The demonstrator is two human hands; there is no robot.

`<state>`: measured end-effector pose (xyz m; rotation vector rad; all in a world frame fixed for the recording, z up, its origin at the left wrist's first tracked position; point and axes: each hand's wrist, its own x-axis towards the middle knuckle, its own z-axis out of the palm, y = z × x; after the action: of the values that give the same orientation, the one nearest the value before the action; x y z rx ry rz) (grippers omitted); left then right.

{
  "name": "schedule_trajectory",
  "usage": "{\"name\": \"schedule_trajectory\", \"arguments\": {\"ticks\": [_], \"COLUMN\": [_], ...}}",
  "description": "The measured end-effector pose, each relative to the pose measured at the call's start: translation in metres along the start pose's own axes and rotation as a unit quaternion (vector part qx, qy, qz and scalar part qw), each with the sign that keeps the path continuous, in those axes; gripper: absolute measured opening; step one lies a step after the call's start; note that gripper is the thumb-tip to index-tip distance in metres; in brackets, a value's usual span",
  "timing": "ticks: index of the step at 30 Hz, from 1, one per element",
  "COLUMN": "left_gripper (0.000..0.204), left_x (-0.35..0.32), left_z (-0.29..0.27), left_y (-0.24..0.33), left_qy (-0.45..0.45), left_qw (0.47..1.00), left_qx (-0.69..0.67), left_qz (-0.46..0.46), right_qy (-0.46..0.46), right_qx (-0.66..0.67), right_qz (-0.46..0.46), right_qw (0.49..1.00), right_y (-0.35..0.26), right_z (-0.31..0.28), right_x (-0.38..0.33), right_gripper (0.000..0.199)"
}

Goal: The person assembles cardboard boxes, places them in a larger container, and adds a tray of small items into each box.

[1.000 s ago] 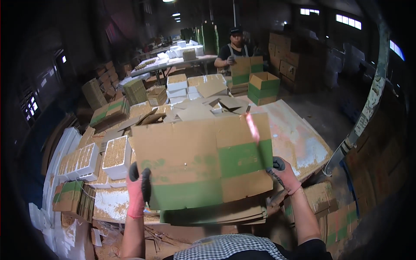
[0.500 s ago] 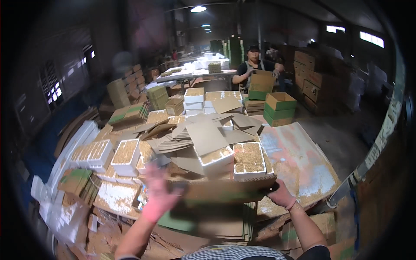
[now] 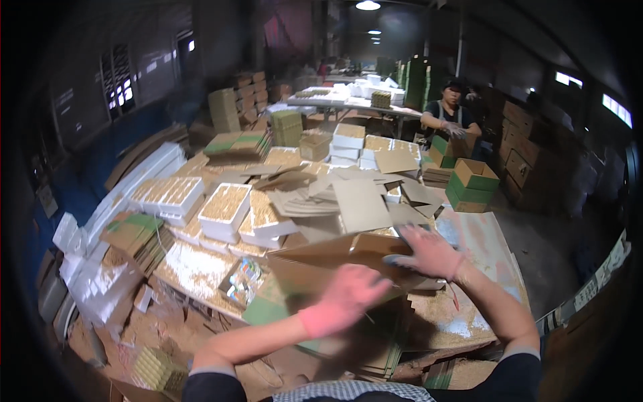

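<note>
Handling a partly spread brown carton (image 3: pixel 298 271), we had it over the near middle of the bench (image 3: pixel 487 238), at twelve o'clock from our body. Our right hand (image 3: pixel 429 253), gloved in pink with dark fingertips, lay at the carton's three o'clock side, its grip wide, fingers apart. Our left hand (image 3: pixel 348 298), blurred, crossed in front toward five o'clock; we could not tell whether its grip held anything. Below, toward six o'clock, lay stacked flat cartons (image 3: pixel 388 345). At eight o'clock sat a small open box (image 3: pixel 230 273) of mixed bits; at ten, white foam trays (image 3: pixel 218 230) filled with tan, grainy material; toward twelve, loose grey-brown sheets (image 3: pixel 362 204). Farther out, at two o'clock, stood a green-and-brown box (image 3: pixel 469 195); at one, a co-worker (image 3: pixel 450 115) had gloved hands at another box (image 3: pixel 441 151).
</note>
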<state>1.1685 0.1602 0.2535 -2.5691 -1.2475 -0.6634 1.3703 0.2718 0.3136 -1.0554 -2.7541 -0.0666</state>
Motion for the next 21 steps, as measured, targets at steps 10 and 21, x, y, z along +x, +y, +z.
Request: {"name": "schedule_trajectory", "arguments": {"ticks": [10, 21], "left_gripper": [0.017, 0.056], "left_x": [-0.087, -0.050], "left_z": [-0.089, 0.130], "left_y": [-0.060, -0.005], "left_qy": [-0.205, -0.083], "left_qw": [0.973, 0.978], "left_qx": [-0.100, 0.134], "left_qz": [-0.045, -0.138], "right_qy": [0.057, 0.153], "right_qx": [-0.153, 0.186], "right_qz": [-0.053, -0.059], "right_qw": [0.985, 0.969], "right_y": [0.089, -0.028], "right_z": [0.073, 0.053], "right_x": [0.042, -0.020], "right_gripper": [0.034, 0.041]}}
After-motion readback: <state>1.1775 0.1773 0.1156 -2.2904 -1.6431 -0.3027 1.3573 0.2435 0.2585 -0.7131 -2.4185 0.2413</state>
